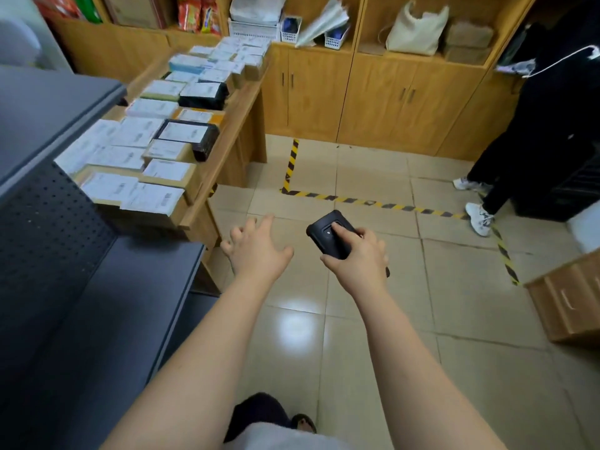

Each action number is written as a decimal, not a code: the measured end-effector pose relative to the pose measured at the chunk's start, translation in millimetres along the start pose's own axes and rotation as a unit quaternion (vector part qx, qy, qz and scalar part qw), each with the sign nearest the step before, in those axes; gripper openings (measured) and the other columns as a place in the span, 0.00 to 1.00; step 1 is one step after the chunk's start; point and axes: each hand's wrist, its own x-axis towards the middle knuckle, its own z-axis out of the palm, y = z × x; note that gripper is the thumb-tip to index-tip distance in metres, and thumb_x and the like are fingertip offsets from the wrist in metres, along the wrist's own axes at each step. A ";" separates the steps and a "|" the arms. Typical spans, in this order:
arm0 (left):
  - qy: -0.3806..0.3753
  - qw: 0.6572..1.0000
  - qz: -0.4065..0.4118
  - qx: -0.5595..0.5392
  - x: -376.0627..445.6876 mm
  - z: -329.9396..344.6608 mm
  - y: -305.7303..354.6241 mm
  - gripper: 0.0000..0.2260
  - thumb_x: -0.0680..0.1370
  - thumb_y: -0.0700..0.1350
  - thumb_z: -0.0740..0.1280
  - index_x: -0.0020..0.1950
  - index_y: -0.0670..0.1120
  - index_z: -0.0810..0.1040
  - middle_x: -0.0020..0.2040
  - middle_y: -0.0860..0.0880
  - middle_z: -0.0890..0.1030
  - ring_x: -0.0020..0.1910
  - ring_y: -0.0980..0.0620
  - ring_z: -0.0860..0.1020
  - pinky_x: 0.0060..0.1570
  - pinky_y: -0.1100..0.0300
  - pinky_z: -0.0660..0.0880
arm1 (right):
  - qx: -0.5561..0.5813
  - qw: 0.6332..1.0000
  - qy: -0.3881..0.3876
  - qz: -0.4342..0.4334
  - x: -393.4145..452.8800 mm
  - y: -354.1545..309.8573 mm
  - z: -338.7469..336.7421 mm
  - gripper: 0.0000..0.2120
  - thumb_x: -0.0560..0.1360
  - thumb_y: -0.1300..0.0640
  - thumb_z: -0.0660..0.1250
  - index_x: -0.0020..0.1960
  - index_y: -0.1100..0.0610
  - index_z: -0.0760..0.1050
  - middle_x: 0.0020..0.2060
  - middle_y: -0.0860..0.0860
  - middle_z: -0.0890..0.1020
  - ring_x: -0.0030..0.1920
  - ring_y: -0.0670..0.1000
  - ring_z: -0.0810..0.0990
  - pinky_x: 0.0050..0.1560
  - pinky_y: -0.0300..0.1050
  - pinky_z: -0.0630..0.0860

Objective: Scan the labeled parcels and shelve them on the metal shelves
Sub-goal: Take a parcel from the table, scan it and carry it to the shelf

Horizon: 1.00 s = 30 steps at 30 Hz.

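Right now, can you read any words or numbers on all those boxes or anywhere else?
None can be read.
Parcels: white labels with barcodes and print, all too blurred.
Snack bags on the top shelf: red and yellow print, too blurred.
Scanner in the right hand: no text visible.
Floor tape: yellow and black stripes only, no words.

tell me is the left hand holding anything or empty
Empty: the left hand is spread open over the floor, short of the parcels; the scanner is in the right hand.
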 end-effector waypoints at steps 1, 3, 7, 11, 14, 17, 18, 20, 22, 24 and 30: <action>0.000 1.000 -0.014 -0.007 21.4 0.7 2.4 0.32 0.73 0.61 0.68 0.76 0.58 0.64 0.72 0.48 0.69 0.68 0.41 0.65 0.64 0.44 0.63 | 0.001 1.000 -0.005 -0.006 24.6 -6.6 1.5 0.30 0.70 0.46 0.73 0.70 0.36 0.69 0.67 0.49 0.68 0.66 0.54 0.64 0.65 0.49 0.61; 0.000 0.999 -0.036 -0.015 67.1 5.1 5.4 0.33 0.73 0.61 0.69 0.76 0.58 0.63 0.72 0.48 0.68 0.68 0.41 0.65 0.64 0.44 0.63 | 0.001 1.000 -0.015 -0.026 75.7 -19.9 6.6 0.31 0.70 0.46 0.73 0.70 0.36 0.69 0.68 0.49 0.67 0.67 0.54 0.63 0.66 0.48 0.59; 0.010 0.998 -0.066 0.000 181.0 17.0 17.1 0.34 0.73 0.63 0.68 0.76 0.59 0.62 0.72 0.47 0.68 0.68 0.40 0.66 0.63 0.45 0.64 | -0.007 0.998 -0.020 -0.067 189.6 -41.8 23.2 0.31 0.70 0.45 0.73 0.70 0.37 0.69 0.69 0.48 0.67 0.67 0.54 0.64 0.66 0.47 0.60; 0.004 0.999 -0.052 -0.007 301.8 17.1 47.9 0.31 0.74 0.62 0.67 0.75 0.57 0.64 0.70 0.46 0.69 0.68 0.40 0.65 0.65 0.43 0.63 | -0.041 0.996 -0.027 -0.077 306.2 -68.1 35.4 0.31 0.70 0.45 0.73 0.71 0.38 0.69 0.69 0.50 0.67 0.66 0.57 0.64 0.64 0.48 0.61; 0.009 0.999 -0.048 -0.012 380.6 7.8 66.4 0.31 0.75 0.62 0.66 0.76 0.56 0.64 0.71 0.45 0.69 0.69 0.40 0.65 0.65 0.42 0.63 | -0.063 0.993 -0.041 -0.089 385.2 -92.6 41.1 0.31 0.70 0.43 0.72 0.72 0.38 0.68 0.70 0.50 0.67 0.66 0.57 0.64 0.65 0.51 0.62; 0.018 0.997 -0.076 -0.028 447.9 -2.9 68.2 0.31 0.74 0.62 0.67 0.75 0.57 0.64 0.71 0.45 0.69 0.69 0.38 0.64 0.65 0.41 0.62 | -0.072 0.990 -0.047 -0.115 455.3 -118.4 52.4 0.31 0.70 0.44 0.73 0.71 0.39 0.69 0.69 0.51 0.68 0.65 0.58 0.65 0.65 0.52 0.62; 0.018 0.995 -0.090 -0.033 466.6 -5.2 65.1 0.31 0.74 0.62 0.68 0.75 0.57 0.64 0.71 0.45 0.68 0.69 0.38 0.64 0.66 0.41 0.62 | -0.071 0.988 -0.052 -0.126 476.4 -127.4 57.9 0.31 0.70 0.44 0.73 0.71 0.39 0.69 0.68 0.50 0.68 0.64 0.58 0.65 0.65 0.52 0.62; 0.013 0.992 -0.121 -0.034 503.1 -6.7 53.7 0.32 0.75 0.61 0.68 0.76 0.57 0.63 0.73 0.45 0.67 0.71 0.38 0.63 0.66 0.40 0.61 | -0.077 0.983 -0.069 -0.152 517.9 -146.6 71.9 0.30 0.70 0.45 0.72 0.71 0.39 0.69 0.69 0.50 0.67 0.64 0.57 0.64 0.65 0.51 0.61; 0.009 0.985 -0.169 -0.036 539.1 -6.0 37.4 0.32 0.75 0.61 0.68 0.76 0.56 0.62 0.73 0.44 0.67 0.71 0.37 0.63 0.66 0.39 0.62 | -0.091 0.974 -0.092 -0.185 560.1 -167.5 90.1 0.30 0.72 0.44 0.71 0.72 0.38 0.68 0.70 0.50 0.66 0.65 0.57 0.64 0.64 0.51 0.60; 0.005 0.973 -0.227 -0.044 572.1 -4.0 18.6 0.32 0.76 0.61 0.68 0.76 0.56 0.61 0.72 0.43 0.67 0.70 0.37 0.63 0.65 0.38 0.63 | -0.085 0.964 -0.117 -0.225 600.5 -191.6 111.7 0.29 0.72 0.44 0.70 0.72 0.38 0.67 0.70 0.50 0.65 0.66 0.57 0.63 0.65 0.51 0.60; 0.044 0.897 -0.418 -0.134 639.6 -33.4 -38.7 0.33 0.76 0.56 0.67 0.79 0.58 0.58 0.76 0.45 0.64 0.72 0.38 0.63 0.66 0.38 0.68 | -0.016 0.922 -0.230 -0.312 709.3 -272.0 177.6 0.30 0.70 0.43 0.74 0.70 0.39 0.70 0.68 0.49 0.68 0.66 0.56 0.66 0.68 0.54 0.67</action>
